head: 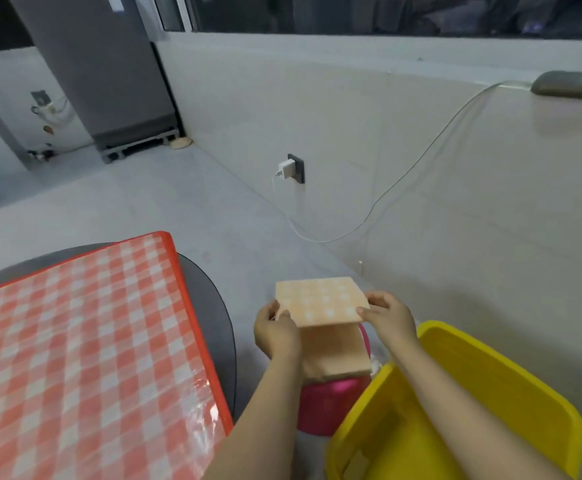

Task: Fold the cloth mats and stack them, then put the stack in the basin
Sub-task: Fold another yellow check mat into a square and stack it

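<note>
Grey floor (192,202) under me | checked table (85,341) to my left | yellow chair (511,393) on my right | pink basin (327,403) between them, a folded cloth (331,351) lying across it | mat (320,301) held flat above that, my left hand (275,332) and right hand (390,317) pinching its side edges.

Two bare forearms and hands (277,336), sleeveless, without rings, watch or gloves.

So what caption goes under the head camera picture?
Both hands, left and right, hold a folded mat above a pink basin.
</note>
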